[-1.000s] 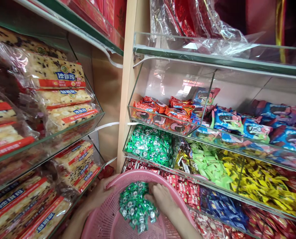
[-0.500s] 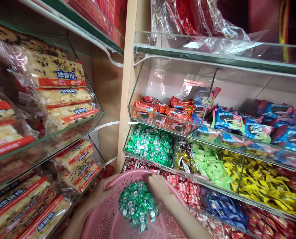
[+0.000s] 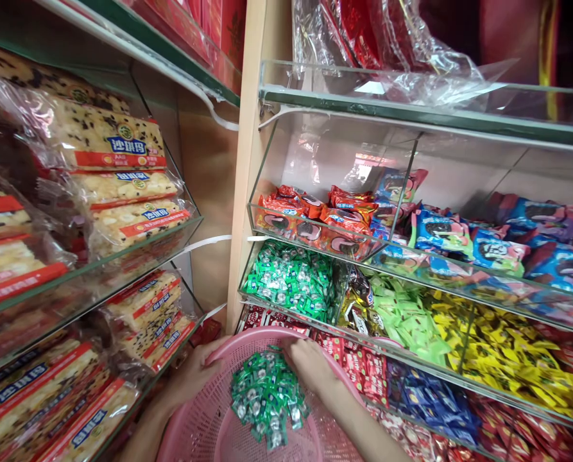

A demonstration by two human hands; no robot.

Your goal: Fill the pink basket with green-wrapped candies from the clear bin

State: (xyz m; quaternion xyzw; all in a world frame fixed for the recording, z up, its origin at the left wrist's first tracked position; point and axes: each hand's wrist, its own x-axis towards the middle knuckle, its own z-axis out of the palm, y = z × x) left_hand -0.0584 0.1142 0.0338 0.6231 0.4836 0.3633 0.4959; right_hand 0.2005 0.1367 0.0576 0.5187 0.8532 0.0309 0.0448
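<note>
A pink plastic basket with a perforated wall is low in the view, tilted so its inside shows. My left hand is closed on its left rim, the fingers partly behind the edge. In the basket lies a pile of green-wrapped candies. My right hand is inside at the far right of this pile, fingers curled in and touching the candies; what they hold, if anything, is hidden. Just beyond the basket, a glass bin holds more green-wrapped candies.
Glass shelves with upright fronts rise ahead. They hold red cookie packs, blue cookie packs, yellow-wrapped candies and dark blue packets. Packaged sachima bars fill the left shelves. A wooden post divides both sides.
My right hand has shifted very slightly at the edge of the candy pile. The basket and my left hand look the same.
</note>
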